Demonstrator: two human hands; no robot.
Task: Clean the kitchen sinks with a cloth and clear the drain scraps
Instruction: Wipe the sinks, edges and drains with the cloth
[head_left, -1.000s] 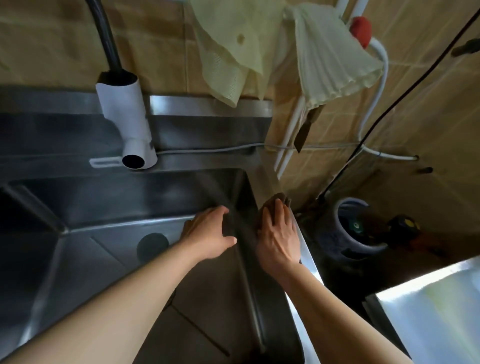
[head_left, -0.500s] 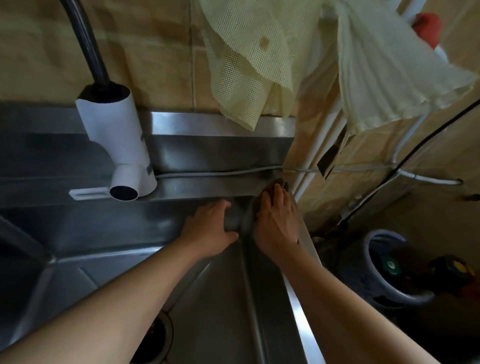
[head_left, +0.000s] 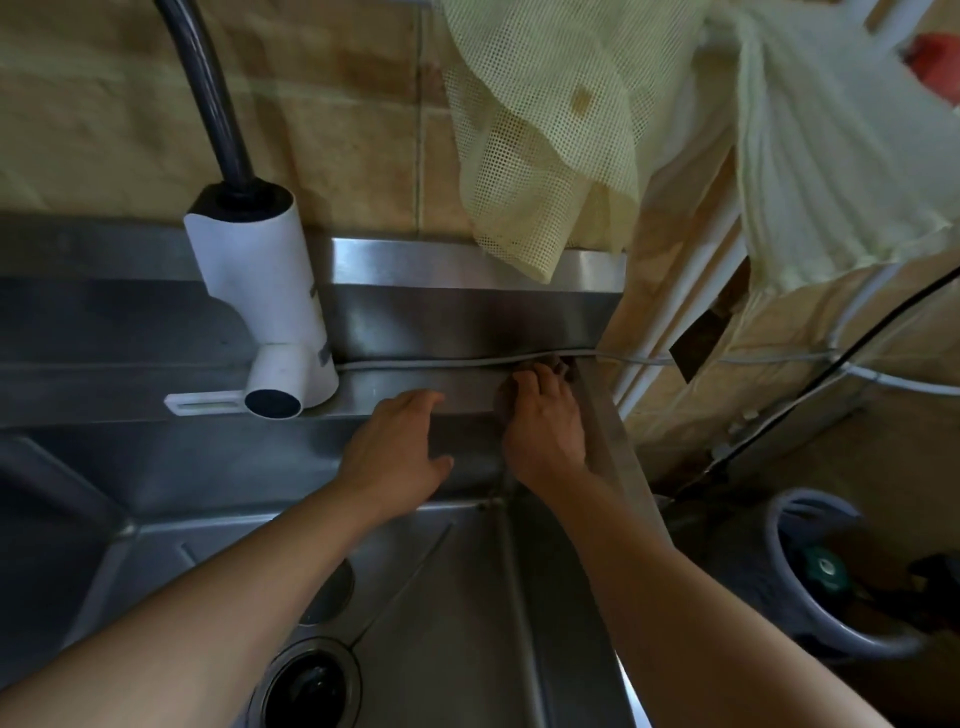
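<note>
The cloth (head_left: 563, 368) is a dark wad almost wholly hidden under the right hand (head_left: 545, 431); only a small edge shows past the fingertips, so its long axis and heading cannot be told. It sits on the back ledge of the steel sink (head_left: 457, 597), in the far right corner, just below a grey cable (head_left: 426, 364) that runs along the ledge.

The sink is brushed stainless steel with a raised backsplash, set against tan wall tiles. A round drain (head_left: 306, 686) lies at the near end of the basin, partly hidden by the left forearm. A white faucet body (head_left: 265, 296) with a black hose stands at the back left. Yellow mesh fabric (head_left: 540, 130) and a pale cloth (head_left: 831, 156) hang from the wall above. To the right, down on the floor, stands a grey bucket (head_left: 810, 582).

The right hand's grip lies flat on the cloth, fingers extended forward and pressing it onto the ledge. The left hand (head_left: 397, 452) rests on the sink's back wall just left of it, fingers relaxed and spread, holding nothing. The two hands are near each other but apart.
</note>
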